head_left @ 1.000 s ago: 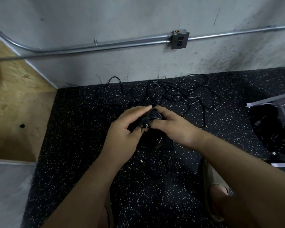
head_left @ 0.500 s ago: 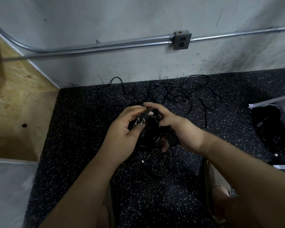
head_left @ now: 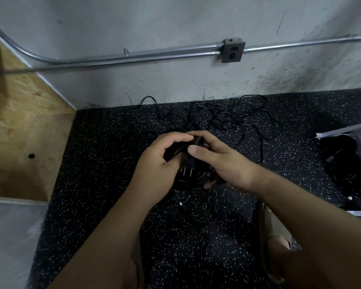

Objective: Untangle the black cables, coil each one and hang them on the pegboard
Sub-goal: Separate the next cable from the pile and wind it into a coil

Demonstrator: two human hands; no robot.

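Coiled black cable (head_left: 193,177) held over the speckled floor (head_left: 113,142). Left hand (head_left: 156,170) curled round the coil's left side, beside the two-pronged plug (head_left: 189,163), prongs pointing down. Right hand (head_left: 223,161) gripping the coil from the right, thumb pressed across its top. Loose tangle of black cables (head_left: 233,119) lying on the floor beyond, close to the wall (head_left: 175,84), below the outlet (head_left: 232,50).

We have turned the plug (head_left: 189,163) over: its prongs, raised a moment ago, now point down below the thumb of our right hand (head_left: 227,163)
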